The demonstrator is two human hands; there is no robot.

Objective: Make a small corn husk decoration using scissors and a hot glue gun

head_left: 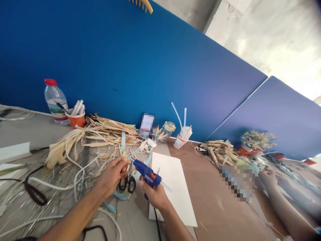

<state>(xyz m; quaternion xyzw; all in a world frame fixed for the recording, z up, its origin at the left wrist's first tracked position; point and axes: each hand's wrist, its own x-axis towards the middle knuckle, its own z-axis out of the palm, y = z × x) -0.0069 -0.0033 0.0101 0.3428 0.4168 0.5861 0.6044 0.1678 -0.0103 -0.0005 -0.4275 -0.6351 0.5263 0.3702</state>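
Nearest the camera, two bare forearms (75,209) rise from the bottom edge of the frame toward the centre, where I see, watching from afar, a blue hot-glue gun (146,172) in the right hand (155,194). That hand's fingers are wrapped around the grip; the nozzle points toward the upper left. The left hand (114,175), just left of the nozzle, has its fingertips pinched narrowly together; anything between them is too small for me to tell. I judge the gun light, with a stiff, fairly smooth plastic shell, best taken by its grip, away from the possibly hot tip. A translucent glue stick (167,187) juts from its rear, and a dark cord (157,223) runs down to the lower edge. Between the hands lie black-handled scissors (127,184); a white sheet (173,190) lies right of centre, partly behind the right hand. Dried husks (110,129), left of centre, look light, papery and easily torn, so I would take them by their thicker ends. As for writing, I can read none: the gun's sticker, the label on the red-capped bottle (55,103) at left and the print on the white paper cup (179,142) are too small, and the phone screen (147,122) above centre is pixelated.
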